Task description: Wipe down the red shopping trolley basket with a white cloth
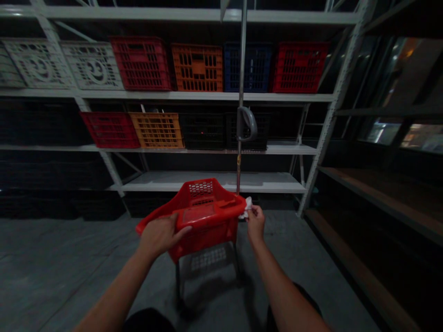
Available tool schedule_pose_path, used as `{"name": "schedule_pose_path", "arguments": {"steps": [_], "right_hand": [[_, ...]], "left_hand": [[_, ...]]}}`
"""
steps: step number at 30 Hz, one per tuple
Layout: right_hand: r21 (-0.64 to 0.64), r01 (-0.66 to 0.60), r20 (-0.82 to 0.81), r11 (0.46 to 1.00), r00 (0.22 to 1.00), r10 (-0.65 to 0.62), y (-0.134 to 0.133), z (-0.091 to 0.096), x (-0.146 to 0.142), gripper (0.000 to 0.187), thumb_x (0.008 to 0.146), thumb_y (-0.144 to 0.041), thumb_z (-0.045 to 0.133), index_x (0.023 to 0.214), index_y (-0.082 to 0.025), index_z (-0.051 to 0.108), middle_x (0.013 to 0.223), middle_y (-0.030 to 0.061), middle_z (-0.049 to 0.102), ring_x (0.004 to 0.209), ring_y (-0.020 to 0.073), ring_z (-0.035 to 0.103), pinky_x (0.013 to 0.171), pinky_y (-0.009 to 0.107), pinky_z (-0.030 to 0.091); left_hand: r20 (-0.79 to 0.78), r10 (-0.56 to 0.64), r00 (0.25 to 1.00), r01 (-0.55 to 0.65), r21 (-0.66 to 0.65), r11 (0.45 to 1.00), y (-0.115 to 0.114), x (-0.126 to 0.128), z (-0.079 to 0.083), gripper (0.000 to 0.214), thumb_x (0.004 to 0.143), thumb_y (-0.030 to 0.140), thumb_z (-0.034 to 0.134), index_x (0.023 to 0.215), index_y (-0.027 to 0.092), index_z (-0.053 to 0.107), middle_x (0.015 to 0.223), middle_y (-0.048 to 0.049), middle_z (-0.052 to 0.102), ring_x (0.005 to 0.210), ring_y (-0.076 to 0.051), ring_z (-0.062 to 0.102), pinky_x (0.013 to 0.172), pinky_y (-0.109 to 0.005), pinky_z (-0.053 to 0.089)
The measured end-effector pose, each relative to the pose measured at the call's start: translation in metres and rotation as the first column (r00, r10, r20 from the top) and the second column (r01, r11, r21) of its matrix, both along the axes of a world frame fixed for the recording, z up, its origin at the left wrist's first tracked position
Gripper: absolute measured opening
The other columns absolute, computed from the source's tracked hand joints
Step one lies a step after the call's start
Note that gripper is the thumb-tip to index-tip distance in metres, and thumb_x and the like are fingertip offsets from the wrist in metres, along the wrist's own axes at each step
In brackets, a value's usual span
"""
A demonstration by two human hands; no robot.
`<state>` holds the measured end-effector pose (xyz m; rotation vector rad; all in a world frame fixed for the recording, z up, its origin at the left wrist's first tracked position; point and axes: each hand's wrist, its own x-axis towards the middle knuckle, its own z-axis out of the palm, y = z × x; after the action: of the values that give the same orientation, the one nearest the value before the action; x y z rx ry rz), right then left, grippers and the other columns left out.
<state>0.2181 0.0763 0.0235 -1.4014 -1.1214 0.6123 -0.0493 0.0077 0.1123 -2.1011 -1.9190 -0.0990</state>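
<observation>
A red plastic shopping cart stands on the floor in front of me. My left hand grips the left part of its handle, thumb lying along the near side and the other fingers hidden over the rim. At the cart's right corner, my right hand pinches a crumpled white cloth or tissue against the red plastic. A metal pole with a grey loop handle rises behind that corner; where its foot is fixed is hidden.
White metal shelving runs across the back, bearing red crates, an orange crate, a blue crate, a yellow crate and white crates. Dark wooden shelves line the right side. Grey floor surrounds the cart.
</observation>
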Motion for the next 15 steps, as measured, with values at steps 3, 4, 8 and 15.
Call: {"name": "schedule_pose_path", "arguments": {"steps": [3,4,8,15], "right_hand": [[0.063,0.005,-0.062,0.998,0.998,-0.001,-0.02,-0.008,-0.012,0.031,0.08,-0.031,0.03,0.098,-0.014,0.048,0.089,0.0097,0.06,0.073,0.0153,0.058,0.055,0.02,0.043],[0.101,0.016,-0.11,0.995,0.994,-0.005,-0.02,-0.009,-0.013,0.029,0.079,-0.032,0.032,0.095,-0.014,0.049,0.087,0.009,0.06,0.071,0.0151,0.058,0.055,0.02,0.043],[0.208,0.0,-0.355,0.978,0.932,0.075,0.01,-0.003,0.0,0.027,0.068,-0.037,0.046,0.082,-0.015,0.053,0.074,0.0031,0.06,0.059,0.0125,0.054,0.049,0.02,0.038],[0.15,-0.178,-0.43,0.973,0.874,0.226,0.057,0.006,0.0,0.016,0.053,-0.031,0.056,0.06,-0.016,0.052,0.051,-0.0053,0.052,0.047,0.0083,0.045,0.045,0.018,0.033]], "left_hand": [[0.037,-0.023,0.999,0.024,-0.025,0.999,0.004,-0.014,0.002,0.064,0.076,0.065,0.023,0.108,0.016,0.05,0.096,-0.0127,0.064,0.087,-0.026,0.059,0.071,-0.032,0.04],[0.048,-0.035,0.998,0.037,-0.029,0.999,0.005,-0.018,0.002,0.063,0.075,0.065,0.024,0.106,0.017,0.051,0.096,-0.0123,0.064,0.086,-0.026,0.059,0.071,-0.031,0.04],[0.066,-0.108,0.992,0.109,-0.005,0.994,0.012,-0.032,-0.002,0.063,0.074,0.065,0.026,0.103,0.016,0.054,0.092,-0.012,0.065,0.083,-0.026,0.06,0.069,-0.031,0.039],[0.051,-0.146,0.988,0.143,0.055,0.988,0.028,-0.055,-0.007,0.058,0.081,0.056,0.022,0.105,0.016,0.056,0.093,-0.0116,0.066,0.085,-0.026,0.06,0.071,-0.034,0.041]]}}
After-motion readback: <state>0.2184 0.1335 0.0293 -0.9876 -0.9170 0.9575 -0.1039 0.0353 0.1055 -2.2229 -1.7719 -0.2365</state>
